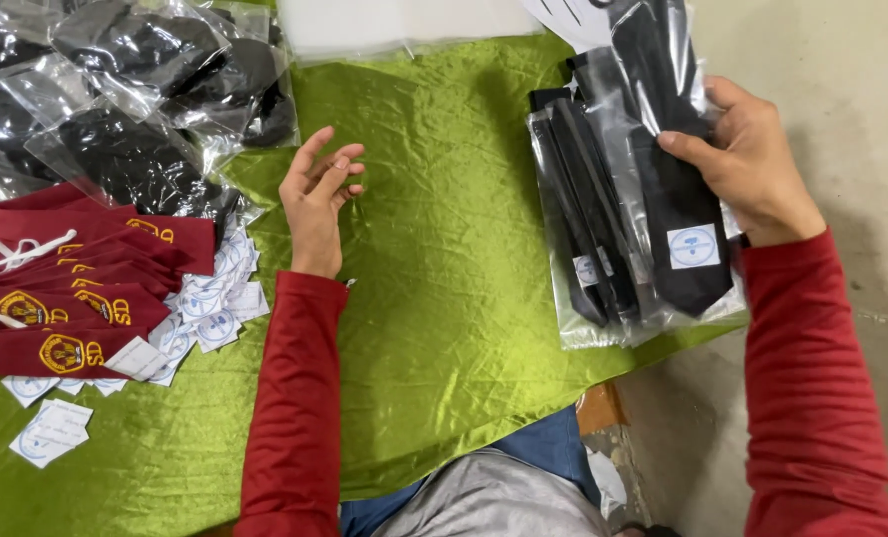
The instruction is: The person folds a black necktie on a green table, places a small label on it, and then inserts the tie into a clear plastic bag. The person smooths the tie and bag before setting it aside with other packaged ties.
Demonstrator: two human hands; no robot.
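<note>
Gripping a bagged black tie point(678, 214) with my right hand point(752, 169), thumb across the front and fingers point(730, 214) behind, I hold it lifted just above the stack of bagged ties point(588, 249) at the right edge of the green cloth point(444, 259), so its white label faces me. My left hand point(316, 194) hovers empty over the bare middle of the cloth, fingers loosely spread and curled, holding nothing. Red ties point(76, 288) and loose white labels point(210, 303) lie fanned at my left, beneath more black bagged goods point(135, 89), each kind in its own pile.
</note>
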